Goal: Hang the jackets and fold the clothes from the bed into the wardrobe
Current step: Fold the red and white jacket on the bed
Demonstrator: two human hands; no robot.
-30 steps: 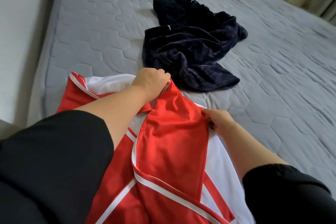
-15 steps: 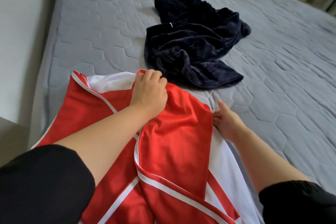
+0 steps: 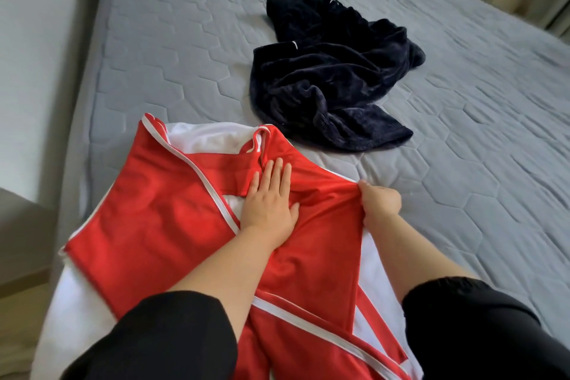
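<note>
1. The bed (image 3: 185, 49) is carrying both garments: the jersey near its front edge, under the person, and the dark jacket (image 3: 330, 71) lying crumpled farther back, just apart from the jersey.
2. The jersey (image 3: 160, 219), red with white trim, is lying mostly flat now, its right panel folded in over the middle; a second ago that panel was still being held up off the bed.
3. The left hand (image 3: 270, 197) has gone from a closed pinch on the panel's top corner to lying open and flat, fingers spread, pressing the fold down.
4. The right hand (image 3: 381, 202) has closed again on the jersey's right edge, pulling the cloth taut.
5. Judged from this, the first fold is being set; the jacket is untouched, and the wardrobe is out of view.
</note>
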